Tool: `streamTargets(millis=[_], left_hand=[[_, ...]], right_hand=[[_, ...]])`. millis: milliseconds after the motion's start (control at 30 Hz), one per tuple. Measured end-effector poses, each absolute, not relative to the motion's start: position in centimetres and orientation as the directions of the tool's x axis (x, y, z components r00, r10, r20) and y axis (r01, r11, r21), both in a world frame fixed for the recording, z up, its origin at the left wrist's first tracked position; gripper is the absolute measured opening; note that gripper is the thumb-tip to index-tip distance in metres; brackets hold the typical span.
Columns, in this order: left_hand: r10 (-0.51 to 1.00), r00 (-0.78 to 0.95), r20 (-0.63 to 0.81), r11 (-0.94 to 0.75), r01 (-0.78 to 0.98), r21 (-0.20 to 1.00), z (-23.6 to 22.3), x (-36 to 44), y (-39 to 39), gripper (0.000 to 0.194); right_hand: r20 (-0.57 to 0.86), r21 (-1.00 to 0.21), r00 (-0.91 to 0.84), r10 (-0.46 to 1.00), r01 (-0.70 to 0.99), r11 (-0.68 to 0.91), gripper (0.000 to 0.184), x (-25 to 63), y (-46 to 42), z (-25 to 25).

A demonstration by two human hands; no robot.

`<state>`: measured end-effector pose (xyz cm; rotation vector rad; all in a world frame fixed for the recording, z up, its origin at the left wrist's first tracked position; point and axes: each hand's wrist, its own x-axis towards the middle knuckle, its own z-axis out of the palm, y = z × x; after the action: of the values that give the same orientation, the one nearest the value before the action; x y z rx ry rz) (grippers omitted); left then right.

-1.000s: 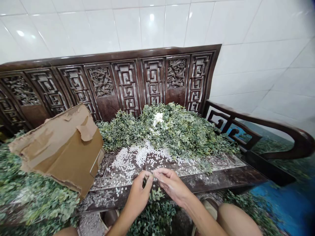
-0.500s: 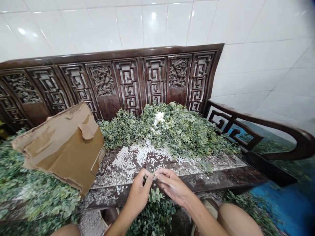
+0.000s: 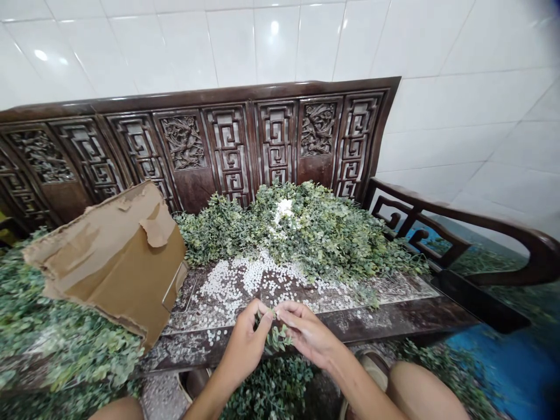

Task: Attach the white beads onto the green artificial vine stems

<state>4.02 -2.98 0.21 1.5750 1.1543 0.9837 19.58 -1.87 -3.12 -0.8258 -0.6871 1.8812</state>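
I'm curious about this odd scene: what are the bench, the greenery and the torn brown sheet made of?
The bench looks like dark polished wood: carved panels, glossy highlights. The sheet looks like cardboard: ragged torn edges, peeled paper layers. The greenery may be plastic, given its very even leaves, though this view cannot settle that.

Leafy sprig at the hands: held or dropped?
Held: the leafy sprig hangs from between the pinched fingers of the left hand and right hand, above the bench's front edge.
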Motion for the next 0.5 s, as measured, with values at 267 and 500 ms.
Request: streamTargets(millis=[267,500], left_hand=[[0.965,0.247,0.093,-0.153,0.238,0.959,0.15,4.01,-3.0,0.028],[0.964,0.251,0.09,-0.155,0.254,0.955,0.35,4.06,-3.03,0.029]], right_hand=[[-0.269,-0.72,-0.323,0.907,-0.558,-0.412,0.029,19.39,-2.06,-2.81],[-0.309,-0.667,-0.318,0.896,-0.599,-0.443,0.032,19.25,-2.1,-3.29]])
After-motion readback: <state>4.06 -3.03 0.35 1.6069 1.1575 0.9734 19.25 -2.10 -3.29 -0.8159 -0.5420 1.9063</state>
